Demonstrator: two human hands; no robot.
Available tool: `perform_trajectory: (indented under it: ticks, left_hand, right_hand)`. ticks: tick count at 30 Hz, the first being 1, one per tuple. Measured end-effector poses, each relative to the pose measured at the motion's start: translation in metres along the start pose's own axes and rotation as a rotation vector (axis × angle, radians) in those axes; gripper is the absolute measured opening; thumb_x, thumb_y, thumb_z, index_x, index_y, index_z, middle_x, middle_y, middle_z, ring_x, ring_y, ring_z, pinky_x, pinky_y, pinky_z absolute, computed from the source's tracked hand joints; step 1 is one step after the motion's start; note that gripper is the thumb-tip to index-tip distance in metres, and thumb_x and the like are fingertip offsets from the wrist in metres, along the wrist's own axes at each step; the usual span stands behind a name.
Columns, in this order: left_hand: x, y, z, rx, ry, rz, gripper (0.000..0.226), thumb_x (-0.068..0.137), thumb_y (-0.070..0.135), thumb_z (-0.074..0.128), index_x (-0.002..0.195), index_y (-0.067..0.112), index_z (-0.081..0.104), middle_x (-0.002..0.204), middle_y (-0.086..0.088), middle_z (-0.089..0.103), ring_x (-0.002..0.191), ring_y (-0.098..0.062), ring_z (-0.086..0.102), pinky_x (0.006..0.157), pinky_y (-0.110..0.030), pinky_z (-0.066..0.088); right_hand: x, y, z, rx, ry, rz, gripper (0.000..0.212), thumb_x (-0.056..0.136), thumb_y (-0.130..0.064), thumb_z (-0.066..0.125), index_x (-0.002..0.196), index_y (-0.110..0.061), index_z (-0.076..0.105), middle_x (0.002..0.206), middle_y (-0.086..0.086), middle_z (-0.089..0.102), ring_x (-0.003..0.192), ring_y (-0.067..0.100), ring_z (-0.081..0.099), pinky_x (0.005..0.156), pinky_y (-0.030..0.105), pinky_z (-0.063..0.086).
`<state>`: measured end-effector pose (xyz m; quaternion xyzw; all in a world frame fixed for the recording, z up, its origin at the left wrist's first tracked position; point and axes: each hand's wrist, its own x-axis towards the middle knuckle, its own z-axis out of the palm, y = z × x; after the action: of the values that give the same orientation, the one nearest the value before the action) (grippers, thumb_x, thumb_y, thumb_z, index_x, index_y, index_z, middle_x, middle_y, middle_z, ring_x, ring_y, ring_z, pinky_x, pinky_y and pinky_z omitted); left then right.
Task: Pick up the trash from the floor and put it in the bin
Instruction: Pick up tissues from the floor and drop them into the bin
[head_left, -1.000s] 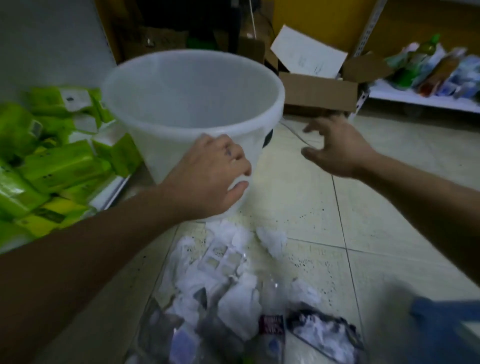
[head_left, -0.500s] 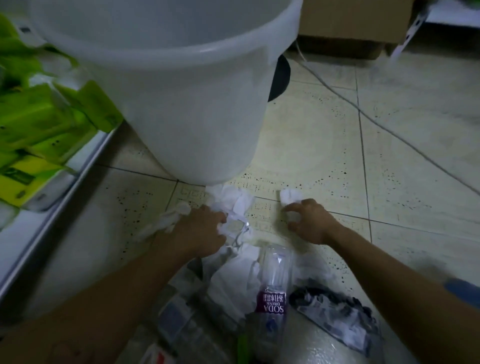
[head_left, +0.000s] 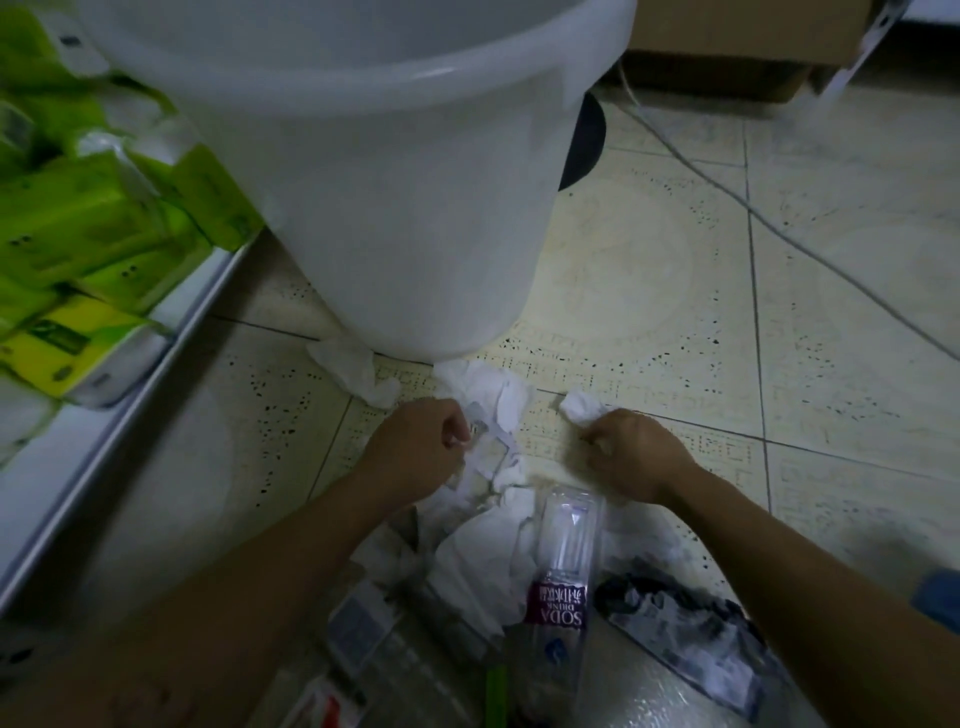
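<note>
Both hands are now down on the floor (head_left: 675, 270) and closed on trash, so the pick-up is under way. Judging by the litter lying about, little has gone into the bin (head_left: 395, 208) yet, though its inside is out of view. The left hand (head_left: 415, 441), at centre frame, has its fingers curled and pinches the edge of some torn packaging (head_left: 491, 452) at the top of the trash pile (head_left: 478, 561). The right hand (head_left: 631, 454), just right of centre, is fisted around a paper wad (head_left: 579, 405), which pokes out at the hand's upper left. The bin stands upright in the upper middle, its base just above both hands, so the lift should be short. 1 second ago the left hand rested on the bin's wall and the right hand hung open in the air. 0.5 seconds ago both had reached the paper, and since then the fingers have closed tighter. A bottle (head_left: 566, 561), a tissue (head_left: 348, 364) by the bin's base and a dark wrapper (head_left: 680, 639) at lower right lie on the floor, held by neither hand.
</note>
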<state>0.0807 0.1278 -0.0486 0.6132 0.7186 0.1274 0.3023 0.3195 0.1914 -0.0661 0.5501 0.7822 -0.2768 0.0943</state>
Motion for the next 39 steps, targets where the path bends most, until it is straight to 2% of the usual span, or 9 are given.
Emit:
perform_trajectory:
  ticks: [4, 13, 17, 21, 25, 27, 32, 35, 39]
  left_hand:
    - [0.002, 0.019, -0.036, 0.006, 0.105, 0.160, 0.017, 0.080, 0.007, 0.064, 0.076, 0.023, 0.058, 0.073, 0.009, 0.054, 0.065, -0.007, 0.052, 0.057, -0.017, 0.039]
    - [-0.018, 0.096, -0.161, 0.075, 0.259, 0.440, 0.014, 0.080, 0.010, 0.063, 0.081, 0.023, 0.069, 0.072, 0.016, 0.056, 0.064, 0.010, 0.052, 0.057, -0.002, 0.035]
    - [-0.033, 0.132, -0.223, 0.122, 0.247, 0.504, 0.017, 0.081, 0.016, 0.066, 0.078, 0.033, 0.067, 0.076, 0.015, 0.063, 0.061, 0.003, 0.057, 0.052, -0.004, 0.039]
    - [-0.039, 0.156, -0.277, 0.154, 0.376, 0.550, 0.023, 0.084, 0.020, 0.065, 0.075, 0.041, 0.061, 0.079, 0.018, 0.064, 0.059, 0.000, 0.057, 0.052, -0.008, 0.035]
    - [-0.025, 0.148, -0.309, 0.018, 0.615, 0.399, 0.018, 0.086, 0.012, 0.059, 0.083, 0.027, 0.070, 0.084, 0.006, 0.068, 0.062, -0.003, 0.056, 0.054, -0.017, 0.039]
    - [-0.015, 0.132, -0.311, -0.122, 0.685, 0.243, 0.019, 0.087, 0.012, 0.058, 0.098, 0.019, 0.072, 0.096, -0.001, 0.069, 0.072, -0.011, 0.059, 0.067, -0.023, 0.045]
    - [0.001, 0.106, -0.302, -0.379, 0.494, 0.024, 0.067, 0.083, 0.029, 0.068, 0.140, 0.008, 0.039, 0.132, -0.013, 0.055, 0.105, -0.030, 0.061, 0.094, -0.043, 0.049]
    - [-0.002, 0.100, -0.286, -0.196, 0.568, 0.162, 0.066, 0.081, 0.034, 0.069, 0.139, 0.016, 0.043, 0.143, -0.008, 0.045, 0.125, -0.026, 0.046, 0.100, -0.036, 0.037]
    - [-0.012, 0.099, -0.256, 0.312, 0.511, 0.450, 0.038, 0.085, 0.054, 0.050, 0.119, 0.036, 0.057, 0.141, 0.007, 0.046, 0.127, -0.016, 0.039, 0.107, -0.043, 0.026]
  right_hand:
    - [-0.012, -0.011, -0.023, 0.130, 0.261, 0.016, 0.025, 0.092, -0.010, 0.054, 0.106, -0.018, 0.073, 0.113, 0.005, 0.071, 0.092, 0.020, 0.067, 0.072, 0.025, 0.048]
    - [-0.062, -0.077, -0.131, 0.320, 0.515, -0.220, 0.038, 0.088, -0.025, 0.065, 0.123, -0.034, 0.054, 0.089, -0.015, 0.066, 0.067, -0.004, 0.064, 0.051, 0.009, 0.047]
    - [-0.091, -0.110, -0.190, 0.287, 0.559, -0.248, 0.019, 0.085, -0.024, 0.069, 0.096, -0.036, 0.060, 0.085, -0.016, 0.066, 0.065, -0.002, 0.063, 0.054, 0.015, 0.047]
    - [-0.114, -0.142, -0.250, 0.301, 0.716, -0.269, 0.016, 0.083, -0.026, 0.071, 0.095, -0.033, 0.063, 0.081, -0.014, 0.066, 0.063, 0.002, 0.063, 0.053, 0.020, 0.046]
    - [-0.103, -0.176, -0.290, 0.438, 0.630, -0.213, 0.014, 0.088, -0.017, 0.067, 0.101, -0.023, 0.064, 0.095, 0.001, 0.067, 0.063, 0.010, 0.068, 0.045, 0.018, 0.051]
    - [-0.089, -0.193, -0.297, 0.448, 0.556, -0.167, 0.027, 0.090, -0.016, 0.064, 0.117, -0.020, 0.062, 0.113, 0.008, 0.064, 0.078, 0.021, 0.070, 0.054, 0.030, 0.060]
    - [-0.051, -0.213, -0.278, 0.291, 0.462, -0.135, 0.066, 0.090, -0.029, 0.064, 0.147, -0.036, 0.033, 0.145, 0.005, 0.044, 0.118, 0.029, 0.054, 0.082, 0.042, 0.056]
    - [-0.039, -0.204, -0.257, 0.239, 0.530, -0.152, 0.060, 0.088, -0.027, 0.066, 0.143, -0.034, 0.041, 0.147, 0.002, 0.043, 0.122, 0.025, 0.051, 0.094, 0.042, 0.049]
    - [-0.038, -0.182, -0.252, 0.296, 0.662, -0.166, 0.053, 0.086, -0.021, 0.065, 0.135, -0.034, 0.051, 0.142, 0.001, 0.048, 0.120, 0.023, 0.052, 0.090, 0.040, 0.052]
